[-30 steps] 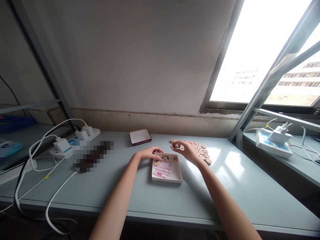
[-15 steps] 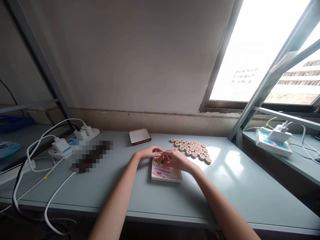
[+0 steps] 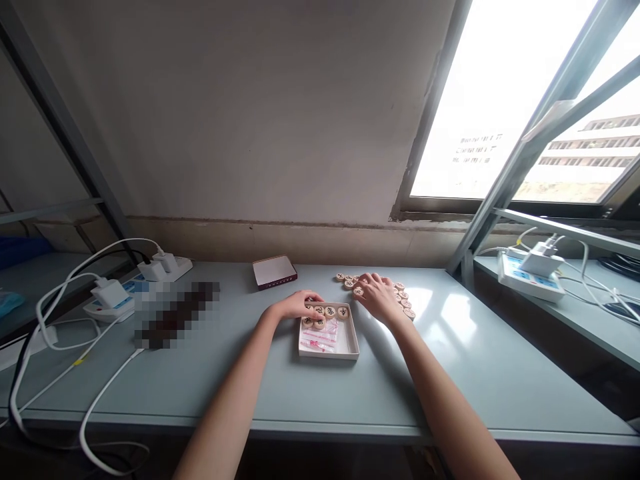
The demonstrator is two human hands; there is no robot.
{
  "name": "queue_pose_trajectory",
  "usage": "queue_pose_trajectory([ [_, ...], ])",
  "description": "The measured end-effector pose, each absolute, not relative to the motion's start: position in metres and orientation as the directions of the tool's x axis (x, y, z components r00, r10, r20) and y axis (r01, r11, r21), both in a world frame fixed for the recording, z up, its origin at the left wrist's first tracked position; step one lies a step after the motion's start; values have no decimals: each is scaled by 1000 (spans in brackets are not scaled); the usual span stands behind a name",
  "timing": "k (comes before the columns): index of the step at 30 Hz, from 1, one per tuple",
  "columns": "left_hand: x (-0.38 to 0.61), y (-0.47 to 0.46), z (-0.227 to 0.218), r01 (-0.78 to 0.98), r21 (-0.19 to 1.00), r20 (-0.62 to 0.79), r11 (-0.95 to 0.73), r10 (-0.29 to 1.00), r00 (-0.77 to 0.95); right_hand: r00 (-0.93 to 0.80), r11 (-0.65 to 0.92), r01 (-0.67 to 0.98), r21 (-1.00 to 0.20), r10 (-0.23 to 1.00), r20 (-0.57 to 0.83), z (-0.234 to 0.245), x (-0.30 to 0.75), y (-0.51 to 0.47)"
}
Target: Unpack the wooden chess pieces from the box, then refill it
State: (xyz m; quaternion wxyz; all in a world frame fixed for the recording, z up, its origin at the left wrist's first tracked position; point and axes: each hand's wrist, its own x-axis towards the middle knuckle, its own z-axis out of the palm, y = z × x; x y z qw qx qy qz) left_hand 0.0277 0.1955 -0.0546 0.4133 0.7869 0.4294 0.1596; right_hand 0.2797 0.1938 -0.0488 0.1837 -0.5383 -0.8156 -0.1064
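My left hand (image 3: 295,305) rests at the far left of a shallow white cardboard box (image 3: 329,355), its fingers lying on round wooden Chinese chess pieces (image 3: 325,315) in a loose row along the box's far side. A clear bag with pink print (image 3: 318,339) lies in the box. My right hand (image 3: 376,297) is spread over a flat cluster of matching pieces (image 3: 400,291) on the table beyond the box, fingertips on them. That hand hides much of the cluster. Nothing shows held in either hand.
A flat white box with a dark red edge (image 3: 275,272) stands behind my hands. To the left lie a pixelated dark object (image 3: 175,315), a white power strip with chargers (image 3: 163,269) and loose white cables (image 3: 85,393). Another power strip (image 3: 530,280) sits on a shelf by the window.
My right hand has moved from over the box back onto the cluster of pieces. The box holds the pieces along its far side, and the view has shifted slightly.
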Motion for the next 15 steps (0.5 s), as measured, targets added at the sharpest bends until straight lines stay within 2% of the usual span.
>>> queue_pose_trajectory([
  [3,28,197,-57,539,791,-104,-289,805,584,-374,399,917,2,859,351,-51,287,196],
  [9,27,197,-56,519,807,-100,-283,800,592,-404,436,899,-43,862,307,-48,283,194],
  [12,27,196,-55,521,805,-103,-282,800,591,-385,451,876,-169,866,319,-38,279,189],
  [15,27,196,-54,526,804,-110,-279,798,592,-421,513,761,-398,856,300,-25,272,181],
])
